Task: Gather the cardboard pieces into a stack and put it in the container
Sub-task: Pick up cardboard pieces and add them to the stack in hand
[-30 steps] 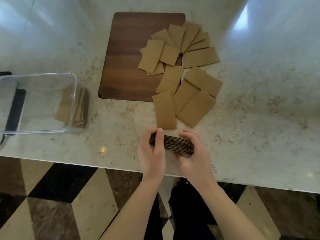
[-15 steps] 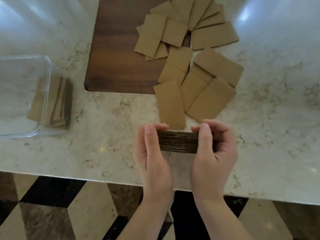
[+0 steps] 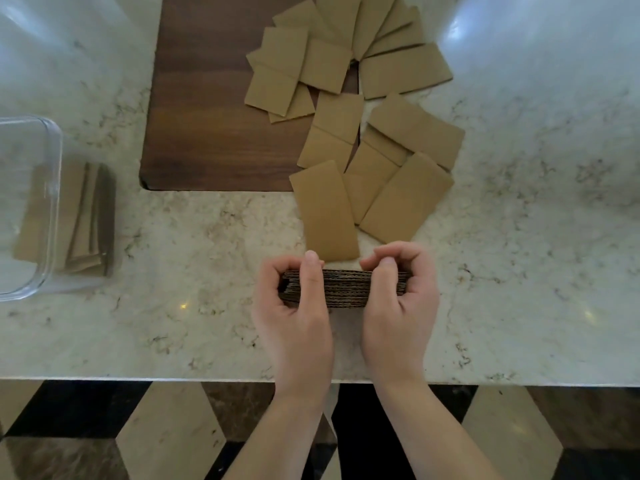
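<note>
Both hands, left (image 3: 294, 306) and right (image 3: 398, 299), clamp the stack (image 3: 343, 289) near the counter's front edge, long axis left-right; the container (image 3: 52, 209), seemingly already holding pieces, sits leftward, nearer the left hand

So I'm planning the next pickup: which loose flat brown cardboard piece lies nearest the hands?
The upright brown cardboard rectangle at the spread's bottom left. Its lower edge nearly reaches the left hand and right hand; the other pieces lie farther back.
</note>
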The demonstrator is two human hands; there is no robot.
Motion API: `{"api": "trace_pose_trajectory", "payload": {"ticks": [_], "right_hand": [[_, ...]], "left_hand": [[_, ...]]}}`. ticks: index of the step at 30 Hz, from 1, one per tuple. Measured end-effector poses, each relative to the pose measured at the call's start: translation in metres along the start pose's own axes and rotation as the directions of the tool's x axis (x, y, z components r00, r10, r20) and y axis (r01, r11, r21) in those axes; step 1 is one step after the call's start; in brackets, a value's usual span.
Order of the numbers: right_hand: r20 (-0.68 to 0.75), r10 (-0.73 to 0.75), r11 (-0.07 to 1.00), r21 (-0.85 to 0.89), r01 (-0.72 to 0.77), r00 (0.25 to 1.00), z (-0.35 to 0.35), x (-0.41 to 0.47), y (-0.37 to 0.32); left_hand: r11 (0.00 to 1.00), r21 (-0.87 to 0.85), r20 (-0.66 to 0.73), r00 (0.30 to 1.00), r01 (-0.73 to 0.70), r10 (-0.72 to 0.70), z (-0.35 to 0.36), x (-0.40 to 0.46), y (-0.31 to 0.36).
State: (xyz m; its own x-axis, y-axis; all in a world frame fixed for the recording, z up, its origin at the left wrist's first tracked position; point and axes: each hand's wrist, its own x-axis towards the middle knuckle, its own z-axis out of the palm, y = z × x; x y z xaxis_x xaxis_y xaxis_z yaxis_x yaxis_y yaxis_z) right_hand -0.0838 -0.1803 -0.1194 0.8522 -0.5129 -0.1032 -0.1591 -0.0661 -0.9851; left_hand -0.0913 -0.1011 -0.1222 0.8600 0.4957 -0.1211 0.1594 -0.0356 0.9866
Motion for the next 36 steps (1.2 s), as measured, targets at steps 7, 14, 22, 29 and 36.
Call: {"api": "trace_pose_trajectory", "payload": {"ticks": [7,14,22,29,36], "right_hand": [[-0.027,0.11,0.948,-0.298,-0.113,0.994,-0.034,0.051,-0.024],[-0.026,0.251,0.472,-0.869,-0.146,0.968,-0.02,0.108,-0.036],[0.149,0.111,0.571,-0.818,0.06,0.983,-0.023,0.122,-0.029],[0.24,0.092,0.566,-0.811,0.148,0.967,-0.015,0.114,-0.055],[0.474,0.248,0.316,-0.864,0.393,0.845,0.046,0.081,-0.057]], "left_hand": [[0.997,0.079,0.007,1.0,0.026,-0.027,0.004,0.004,0.003],[0.986,0.157,0.017,0.998,0.051,-0.055,0.004,0.0,0.007],[0.99,0.131,0.058,0.996,0.059,-0.067,-0.001,-0.001,0.004],[0.989,0.123,0.057,0.994,0.086,-0.094,-0.001,0.0,0.004],[0.985,0.147,0.073,0.993,0.087,-0.098,-0.003,0.001,0.0]]}}
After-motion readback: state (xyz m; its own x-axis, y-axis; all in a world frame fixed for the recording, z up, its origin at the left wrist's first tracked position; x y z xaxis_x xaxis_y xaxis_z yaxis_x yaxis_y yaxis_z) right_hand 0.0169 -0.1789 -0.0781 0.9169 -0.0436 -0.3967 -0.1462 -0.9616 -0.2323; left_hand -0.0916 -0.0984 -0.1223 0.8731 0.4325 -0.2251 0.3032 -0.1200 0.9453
